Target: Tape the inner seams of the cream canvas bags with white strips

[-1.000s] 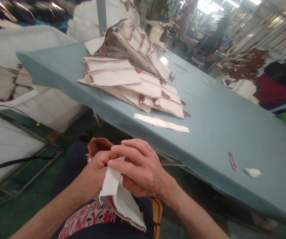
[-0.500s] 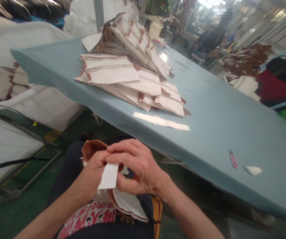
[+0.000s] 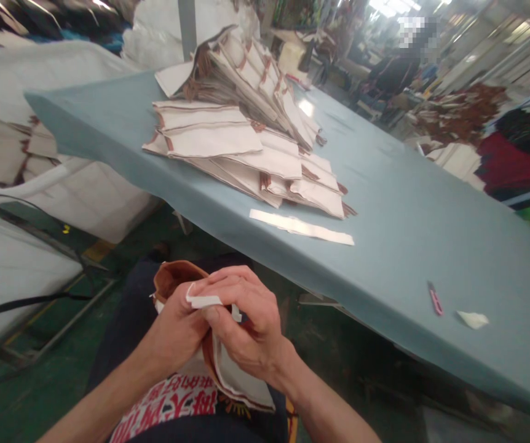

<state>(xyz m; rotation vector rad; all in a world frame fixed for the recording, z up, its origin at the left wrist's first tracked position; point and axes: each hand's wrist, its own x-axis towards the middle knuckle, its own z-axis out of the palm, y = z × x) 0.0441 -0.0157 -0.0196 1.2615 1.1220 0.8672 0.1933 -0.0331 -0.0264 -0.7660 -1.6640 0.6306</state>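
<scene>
Over my lap, my left hand point(image 3: 177, 326) is closed on a brown-and-white fabric piece point(image 3: 244, 376); its brown part opens out beyond my knuckles and a white flap with a dark edge hangs below. My right hand point(image 3: 253, 320) meets it from the right, fingers bent over the top. Between its thumb and fingers it pinches a short white strip point(image 3: 205, 301), seen nearly edge-on. Where the strip meets the fabric is hidden by my fingers.
A blue-covered table point(image 3: 398, 246) stretches ahead, bearing stacked cream fabric pieces point(image 3: 214, 132) with brown edges, several white strips point(image 3: 299, 227), a pink cutter point(image 3: 435, 299) and a white scrap point(image 3: 473, 319). White bins point(image 3: 85, 197) stand left. A person point(image 3: 396, 67) is in the background.
The white strip hung down over the left thumb and now is folded up between the hands. My right thumb has moved up against it. The fabric piece stays in my lap.
</scene>
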